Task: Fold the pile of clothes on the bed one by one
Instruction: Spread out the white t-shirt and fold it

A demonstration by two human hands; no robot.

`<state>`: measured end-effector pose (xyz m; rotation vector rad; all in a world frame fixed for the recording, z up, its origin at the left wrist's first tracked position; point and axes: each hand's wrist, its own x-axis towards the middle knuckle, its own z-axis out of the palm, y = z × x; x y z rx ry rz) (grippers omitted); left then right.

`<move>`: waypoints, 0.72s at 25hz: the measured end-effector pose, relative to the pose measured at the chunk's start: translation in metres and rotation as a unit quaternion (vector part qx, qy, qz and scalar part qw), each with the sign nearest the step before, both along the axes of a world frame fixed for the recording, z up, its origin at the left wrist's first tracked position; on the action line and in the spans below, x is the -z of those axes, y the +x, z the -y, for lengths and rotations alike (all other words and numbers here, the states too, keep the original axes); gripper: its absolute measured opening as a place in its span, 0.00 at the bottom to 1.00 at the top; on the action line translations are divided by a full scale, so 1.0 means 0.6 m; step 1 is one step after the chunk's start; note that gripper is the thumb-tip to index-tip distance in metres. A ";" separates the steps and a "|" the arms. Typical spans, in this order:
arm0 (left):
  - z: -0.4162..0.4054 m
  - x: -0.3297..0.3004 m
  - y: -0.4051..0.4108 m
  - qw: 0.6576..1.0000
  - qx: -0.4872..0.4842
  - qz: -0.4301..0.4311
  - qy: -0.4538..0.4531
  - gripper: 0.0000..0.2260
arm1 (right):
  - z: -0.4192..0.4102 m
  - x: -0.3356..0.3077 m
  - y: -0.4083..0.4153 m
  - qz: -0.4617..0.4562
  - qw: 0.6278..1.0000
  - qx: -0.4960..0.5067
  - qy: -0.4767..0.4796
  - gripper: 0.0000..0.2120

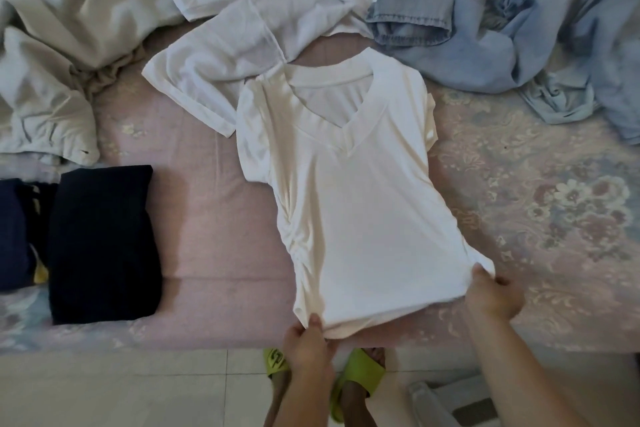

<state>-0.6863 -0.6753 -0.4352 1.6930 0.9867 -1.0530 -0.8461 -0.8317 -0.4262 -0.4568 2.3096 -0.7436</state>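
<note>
A white V-neck T-shirt (349, 204) lies spread flat on the pink bed (214, 218), its neck pointing away from me and its hem at the bed's near edge. My left hand (306, 343) pinches the hem's left corner. My right hand (493, 295) pinches the hem's right corner. Both sleeves look tucked in along the sides.
Unfolded clothes lie along the back: a beige garment (62, 45) at the left, white garments (249, 24) in the middle, blue denim pieces (502, 17) at the right. A folded black garment (104, 246) and dark folded items (17, 232) sit at the left. Tiled floor and green slippers (360, 374) are below.
</note>
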 end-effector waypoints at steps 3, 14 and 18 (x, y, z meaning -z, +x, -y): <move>-0.016 -0.002 -0.045 0.995 0.061 -0.083 -0.007 0.02 | 0.011 0.019 -0.032 -0.066 0.992 -0.091 0.049 0.13; 0.168 -0.010 0.407 0.723 0.548 0.420 -0.013 0.17 | -0.102 0.045 0.250 -0.247 0.647 -0.711 -0.119 0.27; 0.257 0.032 0.482 0.605 0.689 0.394 -0.060 0.22 | -0.146 0.071 0.324 -0.253 0.656 -0.710 -0.034 0.47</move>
